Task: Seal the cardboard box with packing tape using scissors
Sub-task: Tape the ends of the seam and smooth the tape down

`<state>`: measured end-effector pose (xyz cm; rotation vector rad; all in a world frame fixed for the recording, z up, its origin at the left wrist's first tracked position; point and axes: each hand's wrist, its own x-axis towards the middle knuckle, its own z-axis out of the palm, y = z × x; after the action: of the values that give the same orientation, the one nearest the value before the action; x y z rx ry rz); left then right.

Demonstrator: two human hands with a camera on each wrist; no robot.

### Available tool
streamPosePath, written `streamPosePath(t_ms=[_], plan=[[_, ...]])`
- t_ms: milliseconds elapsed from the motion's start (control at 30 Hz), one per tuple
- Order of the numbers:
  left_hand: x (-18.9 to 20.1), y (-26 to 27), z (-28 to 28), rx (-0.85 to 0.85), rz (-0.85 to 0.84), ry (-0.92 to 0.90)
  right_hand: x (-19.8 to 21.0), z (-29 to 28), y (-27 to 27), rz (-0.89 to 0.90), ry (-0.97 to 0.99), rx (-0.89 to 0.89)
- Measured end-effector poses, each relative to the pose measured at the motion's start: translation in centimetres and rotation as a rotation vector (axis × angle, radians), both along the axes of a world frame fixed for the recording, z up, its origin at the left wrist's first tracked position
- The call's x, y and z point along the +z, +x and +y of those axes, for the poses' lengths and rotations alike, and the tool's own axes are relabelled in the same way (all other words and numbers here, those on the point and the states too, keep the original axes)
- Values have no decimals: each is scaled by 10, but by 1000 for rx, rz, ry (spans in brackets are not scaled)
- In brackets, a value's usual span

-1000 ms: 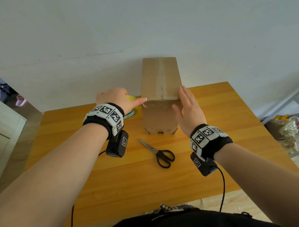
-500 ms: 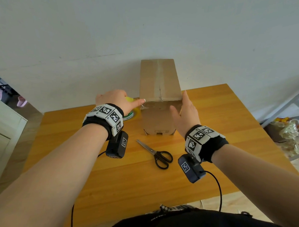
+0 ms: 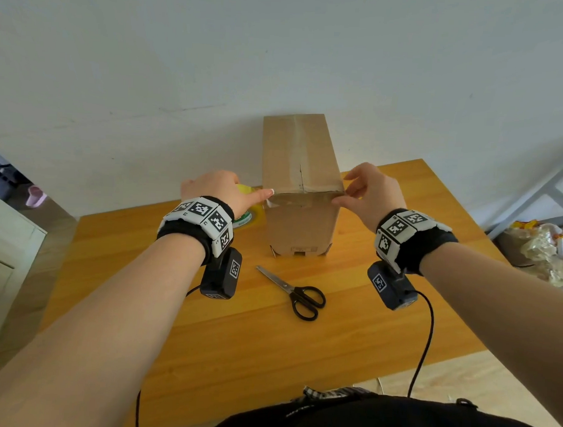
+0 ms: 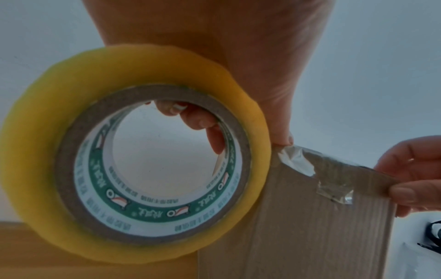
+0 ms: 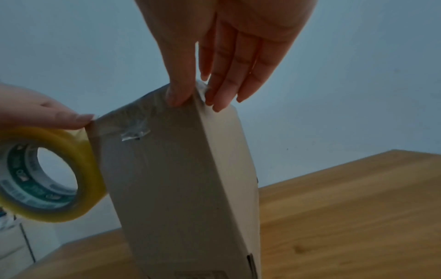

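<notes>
A tall cardboard box (image 3: 300,227) stands upright on the wooden table (image 3: 299,359). My left hand (image 3: 223,191) grips the yellow packing tape roll (image 3: 246,216) at the box's upper left corner, fingers hooked through the core (image 4: 198,120), forefinger on the edge. A clear tape strip (image 3: 301,199) runs from the roll across the near face just under the top edge. My right hand (image 3: 365,191) pinches that strip round the upper right corner, thumb (image 5: 179,90) on the near face, fingers on the side. Black-handled scissors (image 3: 297,293) lie shut on the table in front of the box.
A white wall rises right behind the box. At the right, off the table, stand a grey metal rack and crumpled plastic bags (image 3: 543,244). A white cabinet (image 3: 1,249) is at the left, with pink slippers (image 3: 35,196) on the floor.
My right hand has gone from lying flat against the box's right side to pinching the tape at the upper right corner. The left hand and roll have stayed put.
</notes>
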<state>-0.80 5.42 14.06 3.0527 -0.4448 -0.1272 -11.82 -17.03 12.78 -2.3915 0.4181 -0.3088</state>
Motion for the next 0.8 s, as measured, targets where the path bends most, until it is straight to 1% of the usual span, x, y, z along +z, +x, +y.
streamPosePath(t_ms=[100, 400, 633, 800], plan=[[2, -2, 0, 2, -10, -3, -2, -1, 2, -29, 22, -24], [4, -4, -1, 11, -15, 12, -3, -6, 3, -11, 55, 6], [1, 0, -2, 4, -8, 0, -8, -3, 9, -45, 60, -162], [3, -1, -1, 10, -14, 28, -7, 10, 10, -17, 148, -192]])
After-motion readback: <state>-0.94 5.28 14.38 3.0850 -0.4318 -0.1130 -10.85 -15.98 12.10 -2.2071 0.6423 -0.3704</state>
